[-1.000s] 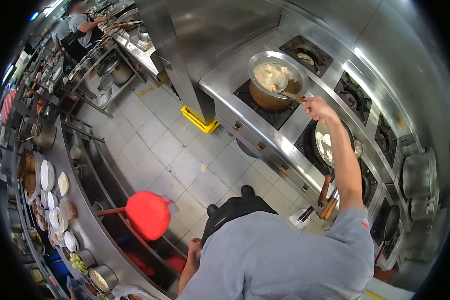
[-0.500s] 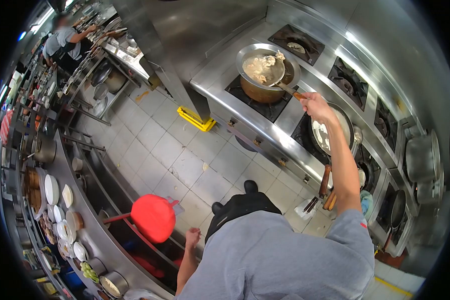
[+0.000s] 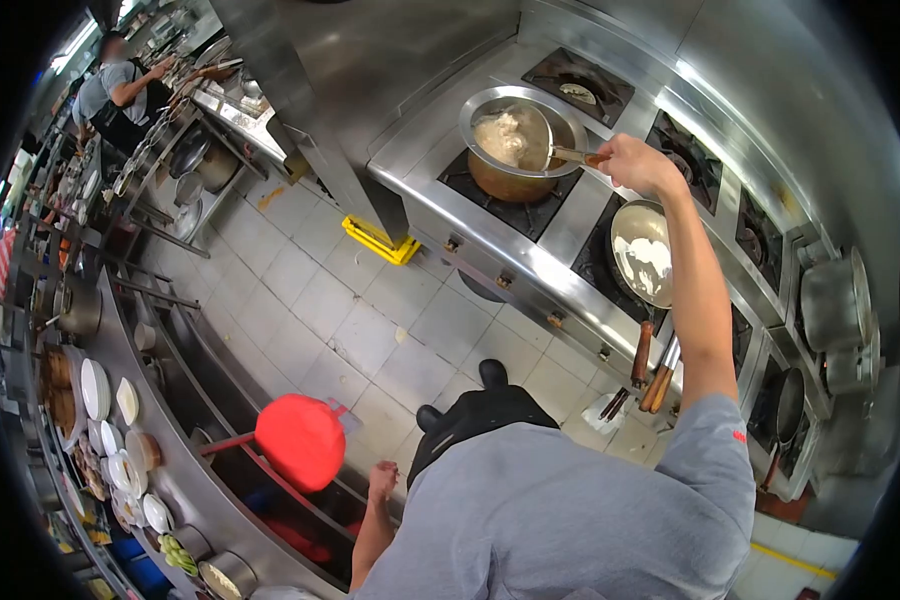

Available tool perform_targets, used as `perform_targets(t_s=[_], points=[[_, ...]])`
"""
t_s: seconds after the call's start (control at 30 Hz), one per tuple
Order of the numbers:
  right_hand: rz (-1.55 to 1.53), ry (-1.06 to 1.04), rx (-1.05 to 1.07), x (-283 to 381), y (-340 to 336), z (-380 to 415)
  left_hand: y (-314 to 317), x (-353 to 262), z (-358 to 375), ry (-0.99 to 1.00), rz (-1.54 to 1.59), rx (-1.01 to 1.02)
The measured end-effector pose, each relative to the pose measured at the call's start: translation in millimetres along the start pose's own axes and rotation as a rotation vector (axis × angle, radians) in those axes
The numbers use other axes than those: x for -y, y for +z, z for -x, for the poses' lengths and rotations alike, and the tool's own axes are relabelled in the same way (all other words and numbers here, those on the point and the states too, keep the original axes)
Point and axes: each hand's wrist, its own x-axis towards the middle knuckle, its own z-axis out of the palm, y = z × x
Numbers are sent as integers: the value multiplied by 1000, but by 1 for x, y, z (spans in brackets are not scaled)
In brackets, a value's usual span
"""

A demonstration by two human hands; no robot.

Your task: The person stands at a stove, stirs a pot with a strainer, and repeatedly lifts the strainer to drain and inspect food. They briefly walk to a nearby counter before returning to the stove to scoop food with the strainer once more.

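My right hand (image 3: 630, 163) is closed around the wooden handle of a strainer (image 3: 560, 154). The strainer's round head is inside a wide-rimmed metal pot (image 3: 515, 182) on a burner. Pale, lumpy food (image 3: 502, 138) lies in the strainer head and the pot; the head's lower part is hidden. Below my right forearm, a frying pan (image 3: 625, 225) with white, creamy contents (image 3: 646, 262) sits on another burner, partly covered by the arm. My left hand (image 3: 383, 480) hangs low by my side with its fingers curled, and nothing shows in it.
Several wooden-handled tools (image 3: 658, 388) stick out past the stove's front edge. A red round lid-like object (image 3: 301, 445) is beside the left counter (image 3: 195, 470), which carries bowls (image 3: 96, 390). A yellow plastic piece (image 3: 380, 242) is on the floor. Another person (image 3: 120, 95) works far left.
My right hand has moved slightly up, and the strainer head sits differently in the pot, with the food now massed to the left. The whole view has shifted a little.
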Motion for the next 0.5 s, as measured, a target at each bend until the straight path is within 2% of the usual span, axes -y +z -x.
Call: perform_targets(t_s=[0.13,0.3,0.5], points=[[56,-240,-227,-6,18,8,6,2,1,-29,-11,-22],[-19,-186,-299,-2,24,36,9,9,-3,-18,-13,6],[-95,-166,-342,-27,21,46,7,-7,-2,-16,-13,1]])
